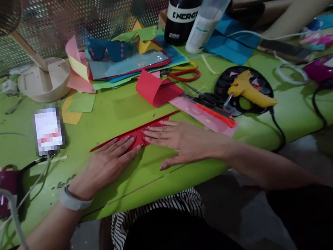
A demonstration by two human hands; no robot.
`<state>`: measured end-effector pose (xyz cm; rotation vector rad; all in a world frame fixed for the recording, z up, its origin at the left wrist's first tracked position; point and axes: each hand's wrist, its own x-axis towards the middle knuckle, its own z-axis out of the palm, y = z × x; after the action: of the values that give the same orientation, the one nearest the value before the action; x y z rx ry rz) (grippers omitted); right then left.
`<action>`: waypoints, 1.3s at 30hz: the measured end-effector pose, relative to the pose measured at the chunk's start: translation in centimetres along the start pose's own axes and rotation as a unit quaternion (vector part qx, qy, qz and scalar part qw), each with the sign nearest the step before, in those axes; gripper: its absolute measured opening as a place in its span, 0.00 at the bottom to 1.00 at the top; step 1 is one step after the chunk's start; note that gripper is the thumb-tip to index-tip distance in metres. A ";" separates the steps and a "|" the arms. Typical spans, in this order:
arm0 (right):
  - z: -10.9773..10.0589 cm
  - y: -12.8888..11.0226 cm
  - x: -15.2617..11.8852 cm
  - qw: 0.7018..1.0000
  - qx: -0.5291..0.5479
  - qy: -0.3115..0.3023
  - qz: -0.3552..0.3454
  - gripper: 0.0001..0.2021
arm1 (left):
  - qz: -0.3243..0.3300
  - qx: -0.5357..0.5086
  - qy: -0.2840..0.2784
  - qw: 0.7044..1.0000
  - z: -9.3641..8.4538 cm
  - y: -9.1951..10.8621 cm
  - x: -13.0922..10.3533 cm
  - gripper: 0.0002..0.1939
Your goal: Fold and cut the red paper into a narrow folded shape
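Note:
A folded red sheet (pixel 140 138) lies on the green table close to its front edge, with a raised dark-red strip along its far side. My left hand (pixel 110 159) rests flat on the left part of the sheet, fingers stretched out. On its right part lies my right hand (pixel 183 141), palm down, fingers spread and thumb apart on the table. The two hands' fingertips are close together over the middle of the sheet. Beyond them stands a curled red paper piece (pixel 156 88), beside red-handled scissors (pixel 184 75). Neither hand grasps anything.
An orange cutter (pixel 216 115) lies on pink paper at the right, near a yellow glue gun (pixel 249 91) on a black round tray (pixel 220 82). A phone (pixel 49 130) and a fan base (pixel 44 80) are left. Behind stand a black bottle (pixel 182 15) and stacked coloured sheets (pixel 129 65).

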<state>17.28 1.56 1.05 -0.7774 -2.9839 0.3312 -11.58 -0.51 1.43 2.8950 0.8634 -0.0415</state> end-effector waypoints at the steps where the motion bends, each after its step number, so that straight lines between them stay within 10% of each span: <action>1: 0.0 0.0 0.0 1.000 -0.001 0.002 0.000 0.43 | 0.000 0.001 -0.003 1.000 0.0 0.0 0.0 0.26; 39: 1.4 -1.3 1.4 0.988 -0.046 0.145 0.015 0.33 | 0.008 -0.007 0.024 1.000 0.1 0.8 0.4 0.24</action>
<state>15.34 0.90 -0.01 -0.8023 -2.7305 0.0737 -10.83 -0.92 1.41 2.9007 0.8444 0.0355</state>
